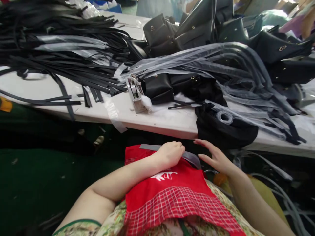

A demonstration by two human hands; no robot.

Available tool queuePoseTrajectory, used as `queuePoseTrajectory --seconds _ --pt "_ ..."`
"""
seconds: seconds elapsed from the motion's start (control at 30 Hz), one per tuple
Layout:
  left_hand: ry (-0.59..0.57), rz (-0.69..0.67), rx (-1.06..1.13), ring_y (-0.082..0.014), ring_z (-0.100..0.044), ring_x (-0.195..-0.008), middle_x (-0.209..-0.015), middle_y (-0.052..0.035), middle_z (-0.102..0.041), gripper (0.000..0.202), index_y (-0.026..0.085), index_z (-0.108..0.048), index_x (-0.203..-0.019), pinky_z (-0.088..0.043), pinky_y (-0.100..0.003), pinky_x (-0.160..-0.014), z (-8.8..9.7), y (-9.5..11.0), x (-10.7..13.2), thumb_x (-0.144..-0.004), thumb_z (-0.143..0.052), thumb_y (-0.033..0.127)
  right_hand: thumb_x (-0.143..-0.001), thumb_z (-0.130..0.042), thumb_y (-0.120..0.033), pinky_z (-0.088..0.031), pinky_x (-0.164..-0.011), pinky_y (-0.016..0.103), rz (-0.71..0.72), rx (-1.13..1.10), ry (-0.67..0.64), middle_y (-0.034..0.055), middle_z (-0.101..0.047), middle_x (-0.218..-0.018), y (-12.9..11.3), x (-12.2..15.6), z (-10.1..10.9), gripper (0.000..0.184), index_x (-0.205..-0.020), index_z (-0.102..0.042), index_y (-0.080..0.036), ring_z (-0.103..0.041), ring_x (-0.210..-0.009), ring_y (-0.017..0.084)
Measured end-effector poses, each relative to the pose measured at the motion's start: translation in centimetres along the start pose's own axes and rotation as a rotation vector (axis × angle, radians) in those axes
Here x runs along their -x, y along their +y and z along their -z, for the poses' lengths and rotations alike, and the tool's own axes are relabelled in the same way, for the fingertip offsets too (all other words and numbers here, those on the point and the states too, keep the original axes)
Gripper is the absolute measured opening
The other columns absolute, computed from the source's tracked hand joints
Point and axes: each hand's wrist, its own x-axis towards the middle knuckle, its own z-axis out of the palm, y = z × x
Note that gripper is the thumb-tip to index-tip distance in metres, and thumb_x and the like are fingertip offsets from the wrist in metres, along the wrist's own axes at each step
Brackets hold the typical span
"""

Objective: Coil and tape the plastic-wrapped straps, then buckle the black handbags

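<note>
My left hand (171, 153) is closed over a dark strap in cloudy plastic film (193, 159), low in front of the red apron (150, 183). One end of this strap sticks out to the left of the fist, and the other curves down to the right. My right hand (216, 158) is just right of the strap, thumb and fingers apart, with nothing visible in it. On the table edge beyond stand a metal tape dispenser (136, 95) and a black bag (158, 88).
Loose black strips (73, 67) cover the table's left side. Plastic-wrapped straps (228, 49) arch over black bags (194, 29) on the right. A clear ring-shaped roll (224, 117) lies on black cloth (221, 131). Tape (114, 114) hangs over the white table edge (169, 129).
</note>
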Motion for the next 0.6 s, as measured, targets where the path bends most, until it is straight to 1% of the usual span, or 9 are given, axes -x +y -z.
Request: queuePoseTrajectory --seconds 0.1,0.13,0.2,0.27,0.37,0.43,0.47,0.53,0.6 --pt "0.056 0.032 0.05 -0.0216 -0.064 -0.087 -0.096 -0.0093 -0.066 0.019 0.014 -0.064 -0.095 -0.049 -0.031 -0.075 1.0 -0.3 0.5 -0.089 -0.046 0.014 -0.09 -0.046 -0.058 -0.049 -0.065 0.03 -0.038 -0.283 -0.314 0.0051 -0.067 -0.075 -3.0 -2.0 -1.8 0.049 -0.107 -0.063 -0.016 -0.061 -0.067 0.017" --pt "0.069 0.063 0.093 -0.0218 -0.063 -0.088 -0.097 -0.0089 -0.066 0.015 0.015 -0.064 -0.095 -0.049 -0.03 -0.076 1.4 -0.9 1.0 -0.088 -0.051 0.017 -0.091 -0.044 -0.059 -0.044 -0.055 0.026 -0.086 -0.314 -0.386 0.0006 -0.06 -0.062 -3.3 -2.2 -2.2 0.049 -0.098 -0.064 -0.015 -0.053 -0.055 0.014" --pt "0.024 0.144 0.281 -0.0211 -0.063 -0.084 -0.094 -0.0065 -0.068 0.019 0.016 -0.065 -0.095 -0.048 -0.029 -0.073 2.1 -2.6 2.4 -0.082 -0.063 0.029 -0.089 -0.05 -0.059 -0.032 -0.046 0.022 -0.147 -0.292 -0.439 -0.0042 -0.05 -0.054 -3.4 -2.3 -1.9 0.047 -0.09 -0.065 -0.014 -0.039 -0.046 0.009" --pt "-0.161 0.207 0.615 -0.0169 -0.062 -0.069 -0.08 -0.0026 -0.068 0.03 0.018 -0.068 -0.091 -0.046 -0.025 -0.061 2.4 -4.6 4.1 -0.078 -0.066 0.045 -0.086 -0.056 -0.055 -0.027 -0.045 0.021 -0.132 -0.22 -0.424 -0.0046 -0.048 -0.056 -3.0 -2.2 -0.5 0.043 -0.086 -0.067 -0.014 -0.036 -0.048 0.008" --pt "-0.552 0.211 1.144 -0.0085 -0.043 -0.039 -0.047 0.0025 -0.053 0.052 0.016 -0.068 -0.074 -0.033 -0.02 -0.043 1.6 -6.6 6.3 -0.088 -0.045 0.06 -0.084 -0.061 -0.052 -0.03 -0.049 0.02 -0.031 -0.096 -0.376 -0.0024 -0.053 -0.062 -2.5 -2.1 2.6 0.04 -0.08 -0.07 -0.013 -0.042 -0.055 0.009" --pt "-0.688 0.252 1.332 -0.0054 -0.026 -0.029 -0.035 0.0062 -0.037 0.061 0.014 -0.063 -0.062 -0.02 -0.02 -0.034 0.7 -7.1 7.4 -0.083 -0.046 0.069 -0.077 -0.069 -0.05 -0.034 -0.054 0.02 0.011 -0.053 -0.338 -0.0016 -0.059 -0.067 -2.3 -2.1 4.1 0.038 -0.085 -0.071 -0.013 -0.048 -0.06 0.01" --pt "-0.713 0.281 1.387 -0.0052 -0.023 -0.027 -0.032 0.0068 -0.033 0.062 0.015 -0.06 -0.057 -0.015 -0.02 -0.031 0.3 -7.4 7.8 -0.078 -0.051 0.072 -0.072 -0.073 -0.049 -0.036 -0.056 0.019 0.019 -0.042 -0.323 -0.0015 -0.061 -0.071 -2.2 -2.1 4.4 0.04 -0.09 -0.072 -0.014 -0.051 -0.063 0.011" --pt "-0.6 0.383 1.505 -0.0031 -0.017 -0.027 -0.031 0.0078 -0.028 0.063 0.016 -0.054 -0.052 -0.009 -0.019 -0.029 0.2 -7.9 8.1 -0.074 -0.056 0.074 -0.064 -0.08 -0.046 -0.04 -0.06 0.019 0.031 0.017 -0.267 -0.0008 -0.066 -0.08 -2.1 -2.2 3.7 0.048 -0.1 -0.07 -0.016 -0.056 -0.069 0.013" --pt "-0.298 0.456 1.662 -0.0031 -0.024 -0.028 -0.034 0.0071 -0.034 0.057 0.016 -0.053 -0.055 -0.02 -0.016 -0.029 1.2 -8.8 7.3 -0.075 -0.061 0.07 -0.069 -0.077 -0.042 -0.041 -0.066 0.019 0.049 0.104 -0.202 -0.0004 -0.068 -0.089 -2.1 -2.8 1.1 0.042 -0.104 -0.069 -0.02 -0.059 -0.078 0.015"
